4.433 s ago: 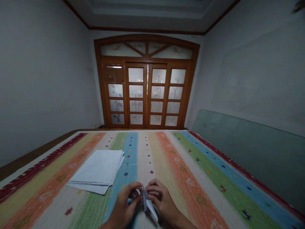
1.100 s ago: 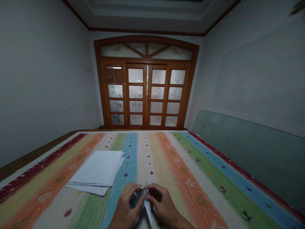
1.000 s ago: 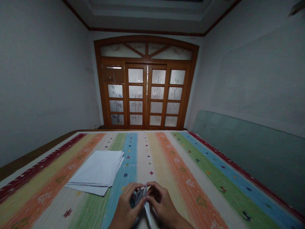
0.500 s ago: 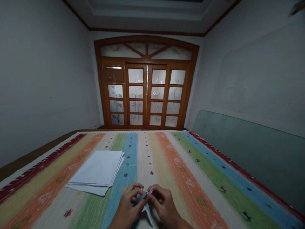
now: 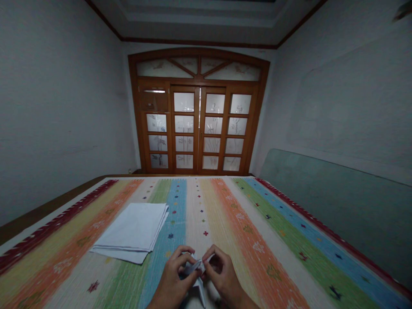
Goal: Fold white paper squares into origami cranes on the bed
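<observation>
The left hand (image 5: 172, 274) and the right hand (image 5: 222, 274) are close together, low on a striped woven mat (image 5: 257, 240). Their fingers curl in and pinch a pointy folded paper shape (image 5: 193, 268) from both sides. The paper is up off the mat, held between the hands, and one thin tip hangs down. It looks like both hands hold it because the folds are small and need a firm grip from each side. The right fingertips (image 5: 210, 259) hold the top edge. A stack of white paper squares (image 5: 130, 227) lies flat just to the left, near the left hand, easy to reach. Far ahead is a wooden door with frosted glass panes (image 5: 198, 128).
</observation>
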`<state>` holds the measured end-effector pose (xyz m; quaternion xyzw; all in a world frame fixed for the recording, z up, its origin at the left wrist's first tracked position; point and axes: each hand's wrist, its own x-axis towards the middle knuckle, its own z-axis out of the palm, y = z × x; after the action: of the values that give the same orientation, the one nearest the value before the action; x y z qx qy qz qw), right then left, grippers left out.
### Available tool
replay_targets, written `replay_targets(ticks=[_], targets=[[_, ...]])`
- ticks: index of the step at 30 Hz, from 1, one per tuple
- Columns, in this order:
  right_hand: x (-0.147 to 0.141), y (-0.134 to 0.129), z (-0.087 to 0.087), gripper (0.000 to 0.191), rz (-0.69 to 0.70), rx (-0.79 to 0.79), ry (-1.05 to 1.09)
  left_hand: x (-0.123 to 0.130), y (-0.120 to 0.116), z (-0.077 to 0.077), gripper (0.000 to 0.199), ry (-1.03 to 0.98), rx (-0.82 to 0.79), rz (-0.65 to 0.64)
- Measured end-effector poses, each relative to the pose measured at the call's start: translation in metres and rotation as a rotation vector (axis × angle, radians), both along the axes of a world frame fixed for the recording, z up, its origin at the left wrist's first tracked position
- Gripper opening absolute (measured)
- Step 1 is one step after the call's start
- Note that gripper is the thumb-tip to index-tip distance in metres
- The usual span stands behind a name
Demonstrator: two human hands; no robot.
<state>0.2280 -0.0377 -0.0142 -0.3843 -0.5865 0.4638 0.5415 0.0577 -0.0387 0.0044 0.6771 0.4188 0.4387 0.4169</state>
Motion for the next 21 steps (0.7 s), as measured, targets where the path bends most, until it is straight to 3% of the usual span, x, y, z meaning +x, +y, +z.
replay_targets(ticks=[11, 21], targets=[[0.005, 0.010, 0.005, 0.043, 0.026, -0.193, 0.112, -0.001, 0.003, -0.002, 0.027, -0.110, -0.053, 0.059], [0.003, 0.008, 0.001, 0.050, 0.064, -0.296, 0.243, -0.001, 0.002, 0.000, 0.023, -0.119, -0.075, 0.016]])
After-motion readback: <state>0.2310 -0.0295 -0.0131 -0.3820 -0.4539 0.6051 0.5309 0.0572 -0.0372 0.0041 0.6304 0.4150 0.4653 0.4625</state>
